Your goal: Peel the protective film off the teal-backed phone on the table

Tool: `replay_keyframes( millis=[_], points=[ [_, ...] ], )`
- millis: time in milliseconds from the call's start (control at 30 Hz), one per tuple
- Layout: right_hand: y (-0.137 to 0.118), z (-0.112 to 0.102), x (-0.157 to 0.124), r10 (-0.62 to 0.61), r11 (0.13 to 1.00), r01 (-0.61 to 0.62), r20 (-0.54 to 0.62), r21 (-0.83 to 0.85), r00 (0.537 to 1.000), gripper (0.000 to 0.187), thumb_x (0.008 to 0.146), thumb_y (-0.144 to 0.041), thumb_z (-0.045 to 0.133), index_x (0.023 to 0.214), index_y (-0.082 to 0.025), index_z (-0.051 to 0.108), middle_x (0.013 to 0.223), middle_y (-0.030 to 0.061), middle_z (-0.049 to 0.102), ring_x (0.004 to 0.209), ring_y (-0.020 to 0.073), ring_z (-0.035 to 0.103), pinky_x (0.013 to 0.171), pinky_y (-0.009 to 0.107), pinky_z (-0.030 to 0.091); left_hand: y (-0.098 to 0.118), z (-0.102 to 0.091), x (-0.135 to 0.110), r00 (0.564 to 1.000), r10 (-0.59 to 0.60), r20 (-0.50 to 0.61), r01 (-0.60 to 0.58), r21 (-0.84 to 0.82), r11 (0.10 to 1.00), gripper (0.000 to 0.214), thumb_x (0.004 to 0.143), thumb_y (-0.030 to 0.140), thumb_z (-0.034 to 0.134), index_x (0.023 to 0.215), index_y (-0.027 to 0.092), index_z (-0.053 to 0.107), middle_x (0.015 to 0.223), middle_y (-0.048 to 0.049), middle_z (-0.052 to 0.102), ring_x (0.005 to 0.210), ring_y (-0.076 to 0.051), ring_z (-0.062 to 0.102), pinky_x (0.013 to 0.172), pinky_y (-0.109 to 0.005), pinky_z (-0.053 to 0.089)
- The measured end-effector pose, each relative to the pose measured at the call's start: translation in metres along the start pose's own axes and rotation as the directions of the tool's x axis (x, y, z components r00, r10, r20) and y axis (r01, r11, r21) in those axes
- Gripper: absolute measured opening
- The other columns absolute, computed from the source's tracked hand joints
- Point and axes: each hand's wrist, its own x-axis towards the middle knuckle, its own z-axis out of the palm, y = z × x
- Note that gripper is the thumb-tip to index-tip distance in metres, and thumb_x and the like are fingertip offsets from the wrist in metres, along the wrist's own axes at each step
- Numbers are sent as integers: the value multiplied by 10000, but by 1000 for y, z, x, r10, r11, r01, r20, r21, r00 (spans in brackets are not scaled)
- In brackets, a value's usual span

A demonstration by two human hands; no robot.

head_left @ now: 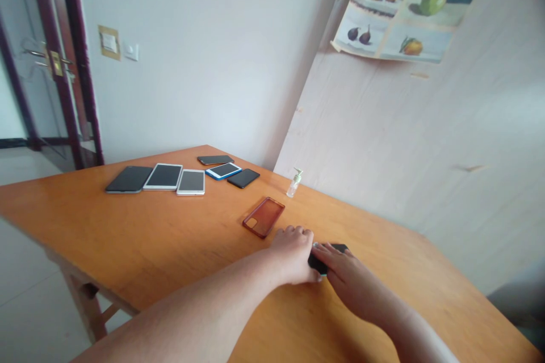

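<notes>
My left hand (293,252) rests on the orange wooden table (170,238) with its fingers curled against a black phone (338,248). My right hand (347,278) lies over the same phone from the right, fingers bent onto its top. Most of the phone is hidden under both hands. A translucent red phone case (264,216) lies empty just beyond my left hand, apart from it.
Several phones and small tablets (164,176) lie in a row at the table's far side, among them a blue-edged phone (223,171). A small clear pump bottle (294,182) stands near the wall. A fruit poster (404,8) hangs on the wall; a door (55,62) is at far left.
</notes>
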Motion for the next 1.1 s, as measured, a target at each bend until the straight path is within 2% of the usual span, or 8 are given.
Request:
replay_keyframes(
  millis=[67, 133, 333, 400, 633, 867, 933, 1100],
  points=[
    [-13, -3, -2, -100, 993, 97, 41, 66, 994, 627, 857, -124, 370, 1452, -309, 438, 1513, 17, 426, 1425, 231, 330, 1172, 485, 235, 0, 0, -1, 1000, 9, -6, -9, 16, 1000, 588, 603, 572, 709, 1032, 198, 557, 1118, -146, 623, 1056, -347, 589, 827, -444, 501],
    [-12, -6, -4, -88, 994, 84, 57, 72, 994, 631, 859, -133, 365, 1456, -324, 432, 1511, -1, 428, 1429, 234, 322, 1173, 484, 234, 0, 1, -1, 1000, 12, -9, -11, 30, 999, 589, 602, 581, 705, 1023, 197, 556, 1104, -141, 626, 1040, -338, 591, 825, -443, 501],
    [31, -7, -6, 260, 957, -260, -23, -125, 965, 575, 851, -135, 356, 1391, -232, 528, 1355, 80, 599, 1199, 261, 588, 1006, 425, 430, -1, 2, 0, 1000, 13, -5, -13, 54, 998, 622, 585, 617, 699, 1027, 203, 555, 1110, -134, 616, 1020, -331, 588, 808, -443, 499],
    [31, -8, -6, 288, 946, -289, -26, -145, 957, 552, 854, -140, 360, 1367, -211, 548, 1307, 102, 632, 1137, 271, 623, 961, 419, 450, -1, 3, 1, 1000, 18, -10, -18, 57, 998, 622, 592, 619, 690, 1033, 202, 554, 1099, -131, 618, 1014, -332, 588, 805, -448, 498],
    [-13, -11, -11, -67, 997, 66, 33, 43, 997, 582, 864, -131, 365, 1403, -301, 508, 1438, 33, 525, 1333, 224, 465, 1131, 425, 301, -3, 5, -1, 999, 31, -21, -30, 68, 997, 581, 632, 615, 660, 1028, 203, 557, 1103, -135, 612, 1030, -329, 582, 817, -437, 494],
    [33, -8, -8, 293, 944, -286, 19, -166, 956, 550, 881, -153, 348, 1401, -223, 511, 1405, 110, 549, 1377, 329, 399, 1098, 629, 250, -3, 6, 0, 999, 34, -2, -34, 69, 997, 633, 624, 626, 665, 1082, 203, 555, 1130, -135, 605, 1054, -335, 572, 844, -451, 486],
    [36, -10, -8, 322, 930, -314, 15, -189, 947, 529, 882, -155, 341, 1374, -187, 535, 1362, 136, 583, 1360, 341, 421, 1082, 635, 266, -3, 5, 0, 999, 31, -8, -31, 66, 997, 634, 618, 623, 670, 1083, 208, 556, 1126, -131, 607, 1054, -334, 573, 844, -446, 484],
    [0, -17, -12, 48, 997, -45, 37, -66, 998, 509, 862, -140, 362, 1301, -242, 599, 1312, 90, 627, 1335, 276, 462, 1103, 499, 305, -2, 5, -1, 1000, 28, -3, -27, 74, 997, 602, 626, 614, 660, 1061, 211, 555, 1111, -127, 607, 1039, -326, 579, 834, -437, 482]
  ],
)
